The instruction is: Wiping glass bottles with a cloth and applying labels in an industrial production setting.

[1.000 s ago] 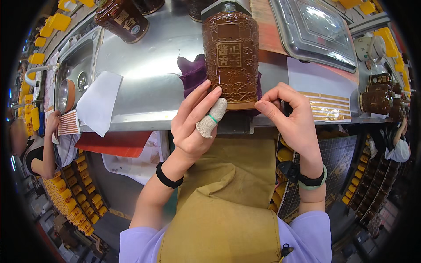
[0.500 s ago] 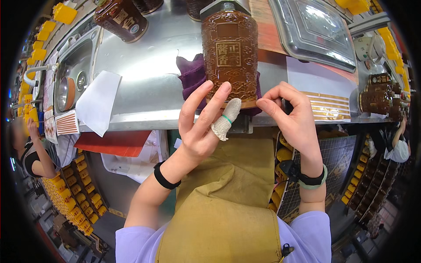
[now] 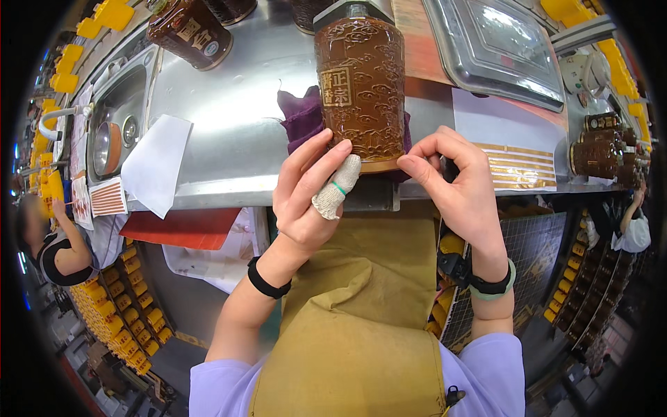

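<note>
Head view, looking down: a tall brown ceramic bottle (image 3: pixel 360 87) with embossed cloud relief and a gold square emblem stands upright near the front edge of the steel worktop (image 3: pixel 229 132), roughly mid-length, resting on a purple cloth (image 3: pixel 297 118) that shows to its left and just past its right side. Left hand (image 3: pixel 309 191) is raised at the front edge just left of the bottle's base, fingers spread and loosely extended, gripping nothing; one finger wears a white knitted finger cot (image 3: pixel 335 187) with a green band, its tip touching or nearly touching the lower rim of the bottle, contact not resolvable. Right hand (image 3: pixel 458 187) sits just right of the base, thumb and forefinger pinched together close to the bottle's lower right edge; whether something thin is caught between them cannot be told. Both wrists carry bands, black on the left, green and black on the right. On the worktop left of the bottle, a white paper sheet (image 3: pixel 158 163) overhangs the front edge; further left, a sink basin (image 3: pixel 114 128) set into the surface. Toward the back left corner lies a second brown bottle (image 3: pixel 189 31), tilted. Right of the main bottle, a white sheet with gold strips (image 3: pixel 514 160) lies by the front edge, and a steel tray (image 3: pixel 497 45) sits behind it. A tan apron (image 3: pixel 354 313) covers the person's front.
</note>
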A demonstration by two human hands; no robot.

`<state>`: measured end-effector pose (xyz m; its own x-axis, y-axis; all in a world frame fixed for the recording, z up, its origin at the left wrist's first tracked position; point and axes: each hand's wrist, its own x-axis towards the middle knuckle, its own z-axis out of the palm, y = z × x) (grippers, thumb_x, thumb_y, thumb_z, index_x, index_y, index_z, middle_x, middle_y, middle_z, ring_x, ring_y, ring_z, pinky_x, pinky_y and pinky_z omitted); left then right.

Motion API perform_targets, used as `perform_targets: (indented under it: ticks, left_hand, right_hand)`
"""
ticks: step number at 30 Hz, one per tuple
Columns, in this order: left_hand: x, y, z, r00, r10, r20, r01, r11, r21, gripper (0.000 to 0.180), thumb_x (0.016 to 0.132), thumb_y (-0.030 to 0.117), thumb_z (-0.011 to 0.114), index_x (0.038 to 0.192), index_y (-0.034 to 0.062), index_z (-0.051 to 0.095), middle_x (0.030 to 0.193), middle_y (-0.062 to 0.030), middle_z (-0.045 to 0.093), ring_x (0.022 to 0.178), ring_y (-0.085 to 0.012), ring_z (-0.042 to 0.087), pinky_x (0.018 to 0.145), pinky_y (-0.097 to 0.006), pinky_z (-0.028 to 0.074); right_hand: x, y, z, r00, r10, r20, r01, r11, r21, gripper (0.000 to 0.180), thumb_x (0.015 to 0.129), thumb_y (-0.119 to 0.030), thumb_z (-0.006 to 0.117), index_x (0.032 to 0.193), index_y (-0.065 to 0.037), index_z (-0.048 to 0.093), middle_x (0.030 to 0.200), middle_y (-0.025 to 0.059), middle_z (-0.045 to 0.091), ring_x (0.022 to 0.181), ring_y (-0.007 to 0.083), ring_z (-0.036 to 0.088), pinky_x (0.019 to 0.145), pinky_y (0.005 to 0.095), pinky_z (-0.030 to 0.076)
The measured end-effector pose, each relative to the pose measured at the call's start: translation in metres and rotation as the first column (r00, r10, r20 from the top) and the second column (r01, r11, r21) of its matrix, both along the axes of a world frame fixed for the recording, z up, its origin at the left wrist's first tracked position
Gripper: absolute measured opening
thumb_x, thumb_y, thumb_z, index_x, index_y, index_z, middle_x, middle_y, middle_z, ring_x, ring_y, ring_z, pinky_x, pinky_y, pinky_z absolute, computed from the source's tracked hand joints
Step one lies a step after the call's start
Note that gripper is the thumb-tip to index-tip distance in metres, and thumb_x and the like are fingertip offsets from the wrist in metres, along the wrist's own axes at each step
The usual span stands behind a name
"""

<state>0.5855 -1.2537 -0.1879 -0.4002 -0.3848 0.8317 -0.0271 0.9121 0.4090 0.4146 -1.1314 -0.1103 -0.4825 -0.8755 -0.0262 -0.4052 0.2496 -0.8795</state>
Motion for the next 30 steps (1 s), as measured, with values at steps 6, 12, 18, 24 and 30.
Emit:
perform_targets:
  ticks: [6,12,18,24,30]
  left_hand:
    - [0.003,0.002,0.005,0.99,0.038,0.133,-0.023,0.994,-0.109,0.022,0.077,-0.001,0.081,0.099,-0.0016,0.077,0.121,-0.0101,0.074,0.117,-0.0335,0.066,0.088,-0.037,0.061]
    - [0.0,0.007,0.008,0.985,0.049,0.168,-0.03,0.992,-0.119,0.018,0.077,-0.003,0.081,0.093,-0.0011,0.074,0.125,-0.0108,0.073,0.119,-0.0359,0.064,0.089,-0.038,0.061]
    - [-0.005,0.01,0.014,0.982,0.049,0.184,-0.029,0.993,-0.112,0.018,0.074,-0.002,0.081,0.091,0.0004,0.074,0.125,-0.0112,0.074,0.119,-0.0363,0.064,0.089,-0.038,0.061]
    - [-0.002,-0.001,0.015,0.983,-0.028,0.184,0.044,0.995,-0.087,0.017,0.074,0.002,0.082,0.09,0.0013,0.076,0.119,-0.0114,0.076,0.113,-0.0358,0.067,0.083,-0.04,0.063]
    - [-0.003,0.002,-0.001,1.0,0.014,0.002,-0.014,0.999,0.046,0.025,0.076,-0.012,0.078,0.098,-0.0007,0.076,0.114,-0.0143,0.075,0.109,-0.0381,0.07,0.084,-0.039,0.066]
  right_hand:
    - [-0.001,0.0,-0.001,1.0,-0.009,-0.027,0.009,1.0,-0.001,0.021,0.09,-0.018,0.081,0.086,0.001,0.071,0.075,0.0063,0.06,0.066,0.0164,0.055,0.063,0.0325,0.043]
    - [-0.001,0.001,-0.002,0.999,-0.008,-0.035,0.008,1.0,-0.003,0.021,0.089,-0.017,0.081,0.087,0.001,0.072,0.076,0.0074,0.061,0.066,0.017,0.056,0.063,0.0328,0.043]
    - [0.0,0.001,-0.003,1.0,-0.02,-0.024,0.019,1.0,-0.014,0.02,0.089,-0.016,0.08,0.086,0.002,0.072,0.077,0.0082,0.062,0.066,0.0176,0.056,0.063,0.0325,0.044]
    - [-0.003,0.003,-0.01,0.994,-0.105,-0.022,0.106,0.994,0.006,0.017,0.091,-0.013,0.078,0.094,0.0,0.068,0.073,0.0032,0.055,0.067,0.0119,0.051,0.064,0.03,0.043]
    - [0.017,0.001,-0.017,0.914,-0.195,0.356,0.235,0.969,-0.073,0.021,0.096,-0.017,0.076,0.103,-0.002,0.063,0.077,-0.0057,0.043,0.074,0.0052,0.041,0.067,0.0233,0.038]
